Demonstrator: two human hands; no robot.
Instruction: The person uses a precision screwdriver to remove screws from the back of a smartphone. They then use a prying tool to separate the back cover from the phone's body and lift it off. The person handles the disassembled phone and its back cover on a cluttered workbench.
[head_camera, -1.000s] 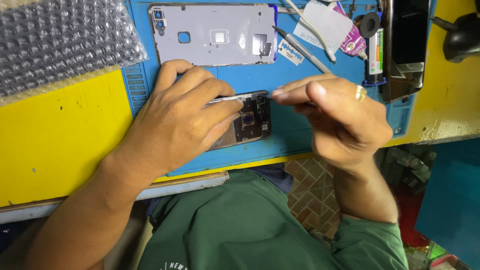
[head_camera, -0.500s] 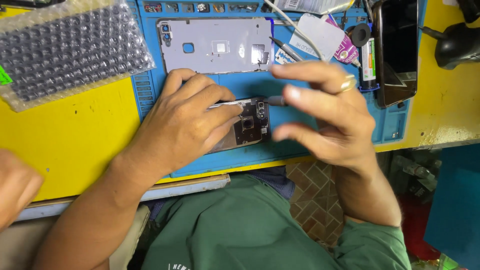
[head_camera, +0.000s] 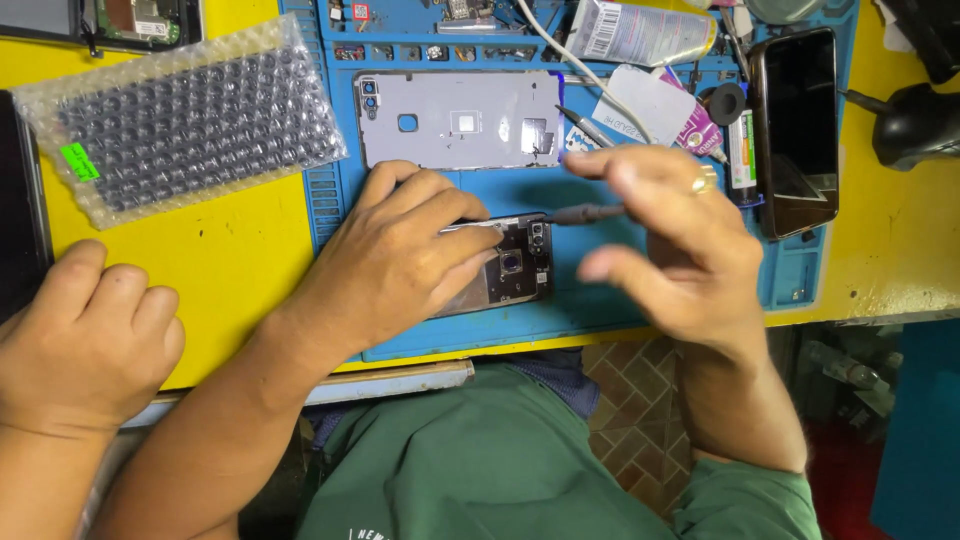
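1. Yellow tabletop (head_camera: 240, 270) at far left carries another person's hand (head_camera: 85, 345), loosely curled on the edge and apart from the work; above it lies a bubble-wrap pouch (head_camera: 185, 125).
2. Left hand (head_camera: 400, 265) lies flat, palm down, on the opened phone (head_camera: 505, 268), fingers spread and pressing it onto the blue mat (head_camera: 600, 300); only the camera end of the phone shows.
3. Removed grey back cover (head_camera: 460, 118) lies just beyond, on the same mat.
4. Slim screwdriver (head_camera: 585, 213) has its tip at the phone's top edge.
5. Right hand (head_camera: 665, 235) is raised and blurred, fingers loosely spread around the tool's handle; grip cannot be told.
6. Step, as judged: working a screw near the camera module. Next move calls for a steady tip and firm hold-down.
7. Dark phone (head_camera: 795, 130) lies at the right.
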